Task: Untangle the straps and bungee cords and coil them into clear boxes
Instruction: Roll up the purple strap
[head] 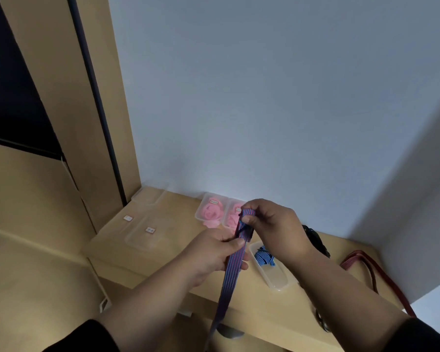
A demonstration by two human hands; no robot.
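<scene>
Hands above the tabletop (183, 270) hold a striped strap (233, 270): right hand (269, 222) pinches the folded end, left hand (214, 255) grips below, and feeding it flat should keep the coil tight.

Flat woven strap (233, 265): narrow lengthwise stripes of blue and red. Coiled strap (264, 256) in a clear plastic box (274, 278): blue with black stripes. Coils (212, 214) in two further clear boxes: pink. Loose strap (366, 265) at right: dark red. Wooden tabletop (186, 232): pale tan. Wall (264, 97): grey-white. Sleeves (87, 339): black.
</scene>
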